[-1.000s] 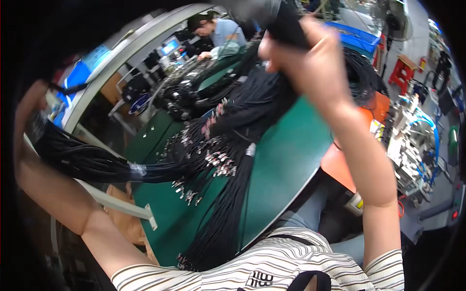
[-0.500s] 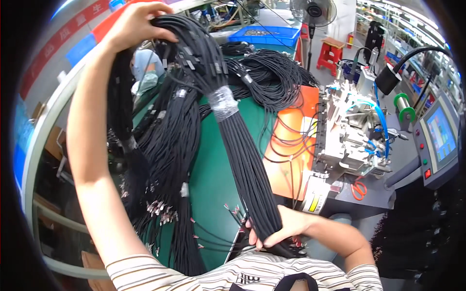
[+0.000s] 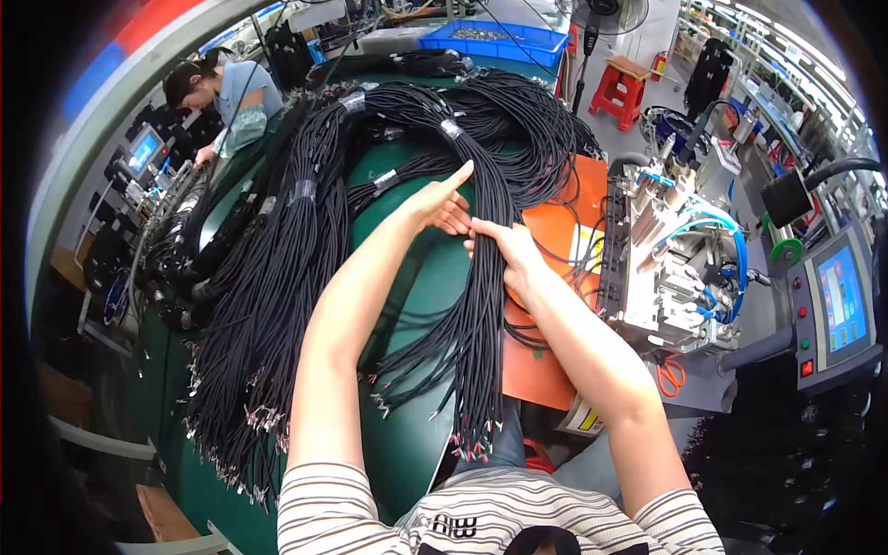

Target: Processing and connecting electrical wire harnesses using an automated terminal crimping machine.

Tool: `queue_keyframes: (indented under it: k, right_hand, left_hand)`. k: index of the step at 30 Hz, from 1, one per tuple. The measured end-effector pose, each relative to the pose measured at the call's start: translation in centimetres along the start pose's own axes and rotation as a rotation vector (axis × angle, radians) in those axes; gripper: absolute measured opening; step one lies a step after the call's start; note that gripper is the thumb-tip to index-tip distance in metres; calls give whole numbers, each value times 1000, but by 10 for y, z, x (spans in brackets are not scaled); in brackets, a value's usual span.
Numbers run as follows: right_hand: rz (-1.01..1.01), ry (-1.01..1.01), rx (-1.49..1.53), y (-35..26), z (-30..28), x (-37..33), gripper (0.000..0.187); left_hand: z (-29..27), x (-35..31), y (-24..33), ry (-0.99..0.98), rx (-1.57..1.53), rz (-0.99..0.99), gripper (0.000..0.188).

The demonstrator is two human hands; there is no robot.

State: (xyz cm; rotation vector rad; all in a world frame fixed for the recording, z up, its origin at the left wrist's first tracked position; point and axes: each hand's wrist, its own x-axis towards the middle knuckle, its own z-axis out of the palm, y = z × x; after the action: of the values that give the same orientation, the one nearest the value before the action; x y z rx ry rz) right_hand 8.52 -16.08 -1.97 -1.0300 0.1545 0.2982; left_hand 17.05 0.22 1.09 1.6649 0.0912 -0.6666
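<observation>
A thick bundle of black cables [image 3: 483, 305] lies over the green table, its stripped ends with red and white wire tips hanging at the near edge. Clear wrap [image 3: 450, 129] binds it farther up. My right hand [image 3: 511, 252] is closed around the bundle's middle, thumb on top and fingertips showing at its left side. Just left of it, my left hand [image 3: 444, 205] is open, thumb raised and fingers apart, beside the cables. More wrapped black cable bundles [image 3: 277, 240] spread to the left, their tips toward me.
An orange sheet [image 3: 541, 375] lies right of the bundle, next to a metal machine [image 3: 671, 250] with blue tubes. Beyond are a control screen [image 3: 839, 287] and red-handled scissors [image 3: 671, 375]. A blue tray [image 3: 495, 42] stands at the back. A co-worker [image 3: 245, 92] works at far left.
The lifted cable bundle has come down onto the table. My left hand has left its looped far end and moved near and right; my right hand has moved from the near end to mid-bundle.
</observation>
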Motion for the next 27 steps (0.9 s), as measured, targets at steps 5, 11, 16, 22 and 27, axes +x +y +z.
queue_keyframes:
  k: [5, 11, 16, 22, 27]
  right_hand:
    - [-63, 39, -116, -13, 14, -19, 21]
    - [-62, -134, 40, -13, 24, -79, 32]
    - [59, -211, -10, 28, 19, -182, 36]
    - [-59, -78, -152, 25, -3, -179, 68]
    - [28, -25, -1146, -10, -21, -117, 63]
  left_hand:
    - [30, 22, 16, -1, -64, 167, 72]
    - [50, 46, 43, 19, -480, 252, 25]
    - [50, 39, 81, 54, -211, 465, 25]
    - [56, 65, 57, 13, -253, 443, 30]
    - [56, 69, 50, 75, -399, 418, 46]
